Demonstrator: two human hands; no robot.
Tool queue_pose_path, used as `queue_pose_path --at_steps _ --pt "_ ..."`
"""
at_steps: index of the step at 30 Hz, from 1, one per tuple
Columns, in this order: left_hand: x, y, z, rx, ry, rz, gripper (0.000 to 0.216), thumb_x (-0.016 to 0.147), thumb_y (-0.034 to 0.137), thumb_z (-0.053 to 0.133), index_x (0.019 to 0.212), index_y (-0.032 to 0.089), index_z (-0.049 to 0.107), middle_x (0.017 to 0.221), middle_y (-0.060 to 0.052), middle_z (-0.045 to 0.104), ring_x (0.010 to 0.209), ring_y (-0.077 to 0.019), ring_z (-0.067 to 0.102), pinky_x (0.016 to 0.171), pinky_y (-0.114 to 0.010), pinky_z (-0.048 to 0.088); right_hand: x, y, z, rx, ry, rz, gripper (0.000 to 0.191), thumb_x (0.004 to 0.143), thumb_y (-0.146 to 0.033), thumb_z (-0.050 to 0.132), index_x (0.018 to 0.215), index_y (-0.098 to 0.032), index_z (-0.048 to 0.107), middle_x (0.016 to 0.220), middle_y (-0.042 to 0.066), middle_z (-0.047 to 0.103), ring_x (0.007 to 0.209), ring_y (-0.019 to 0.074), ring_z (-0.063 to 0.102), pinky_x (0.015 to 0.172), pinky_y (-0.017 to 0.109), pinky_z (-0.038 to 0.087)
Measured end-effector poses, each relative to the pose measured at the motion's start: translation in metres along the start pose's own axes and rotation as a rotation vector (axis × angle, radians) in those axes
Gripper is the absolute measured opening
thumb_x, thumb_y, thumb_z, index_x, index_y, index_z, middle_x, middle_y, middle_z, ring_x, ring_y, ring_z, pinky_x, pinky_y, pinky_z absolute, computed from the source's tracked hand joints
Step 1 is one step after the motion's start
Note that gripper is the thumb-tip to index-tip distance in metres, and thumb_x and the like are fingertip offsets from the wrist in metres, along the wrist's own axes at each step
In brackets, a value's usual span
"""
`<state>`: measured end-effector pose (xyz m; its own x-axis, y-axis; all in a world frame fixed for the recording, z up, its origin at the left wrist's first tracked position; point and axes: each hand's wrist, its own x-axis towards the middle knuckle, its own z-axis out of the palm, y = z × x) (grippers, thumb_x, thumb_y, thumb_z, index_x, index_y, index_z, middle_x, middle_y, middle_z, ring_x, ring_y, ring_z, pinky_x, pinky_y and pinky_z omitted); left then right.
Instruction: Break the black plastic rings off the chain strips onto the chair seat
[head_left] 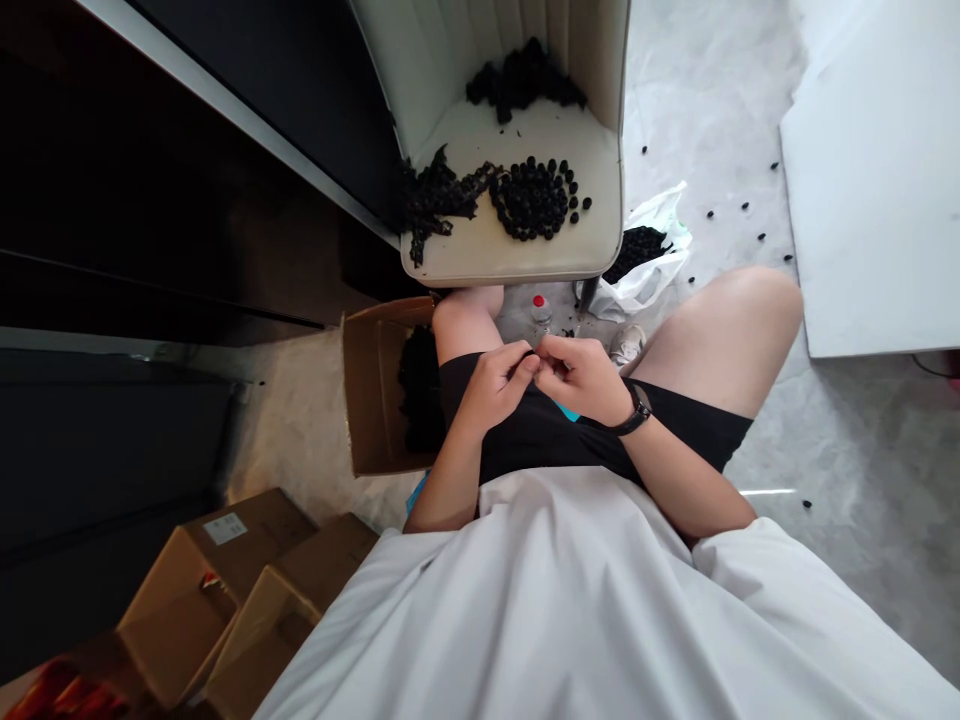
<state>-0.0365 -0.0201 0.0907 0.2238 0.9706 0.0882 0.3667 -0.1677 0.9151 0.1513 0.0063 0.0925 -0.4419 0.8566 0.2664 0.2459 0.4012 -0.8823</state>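
My left hand (504, 385) and my right hand (589, 380) meet fingertip to fingertip above my lap, both closed in a pinch. A small black piece (530, 353) shows between them, mostly hidden by the fingers. Beyond them stands a cream chair (480, 262). On its seat lies a cluster of small round black pieces (531, 200), like beads or little balls. To the cluster's left is a tangle of black strips (442, 195), and another crumpled black heap (525, 80) rests at the back of the seat.
An open cardboard box (367, 400) with black material stands by my left leg. A white plastic bag (656, 270) of black pieces and a red-capped bottle (540, 310) are on the floor. More boxes (247, 530) stand lower left; a white panel (877, 200) is at right.
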Motion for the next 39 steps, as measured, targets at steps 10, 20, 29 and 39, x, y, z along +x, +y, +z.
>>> queue_pose_path --at_steps 10,20,29,39 --pt "-0.001 -0.003 0.006 0.049 0.005 0.049 0.050 0.112 0.052 0.042 0.075 0.021 0.055 0.069 0.000 0.053 0.064 -0.0149 0.050 0.064 -0.032 0.038 -0.006 -0.010 0.007 -0.305 0.060 -0.029 0.026 0.088 -0.018 0.061 0.068 -0.024 0.046 0.062 0.000 0.048 0.061 0.0168 0.044 0.065 0.032 0.031" --pt "-0.009 -0.004 0.011 0.038 0.024 0.080 0.045 0.114 0.044 0.041 0.077 0.020 0.049 0.070 0.002 0.048 0.064 -0.0123 0.046 0.063 -0.029 0.034 -0.011 -0.024 0.006 -0.496 0.044 0.017 0.020 0.087 -0.018 0.059 0.069 -0.022 0.052 0.062 0.001 0.055 0.060 0.0177 0.046 0.065 0.034 0.031" --pt "-0.011 0.006 0.012 0.085 0.058 0.107 0.044 0.115 0.044 0.039 0.079 0.020 0.048 0.073 0.001 0.051 0.068 -0.0134 0.051 0.066 -0.030 0.036 -0.011 -0.022 -0.005 -0.332 -0.004 -0.032 0.019 0.088 -0.019 0.058 0.073 -0.024 0.047 0.064 0.001 0.052 0.061 0.0182 0.046 0.064 0.033 0.034" --pt "-0.007 0.001 0.016 0.187 0.127 0.076 0.054 0.113 0.060 0.030 0.084 0.021 0.054 0.070 -0.001 0.054 0.066 -0.0162 0.053 0.065 -0.031 0.039 -0.012 -0.006 0.006 0.094 0.044 0.096 0.029 0.113 -0.052 0.047 0.100 -0.026 0.045 0.080 -0.001 0.059 0.065 0.0177 0.054 0.064 0.033 0.042"
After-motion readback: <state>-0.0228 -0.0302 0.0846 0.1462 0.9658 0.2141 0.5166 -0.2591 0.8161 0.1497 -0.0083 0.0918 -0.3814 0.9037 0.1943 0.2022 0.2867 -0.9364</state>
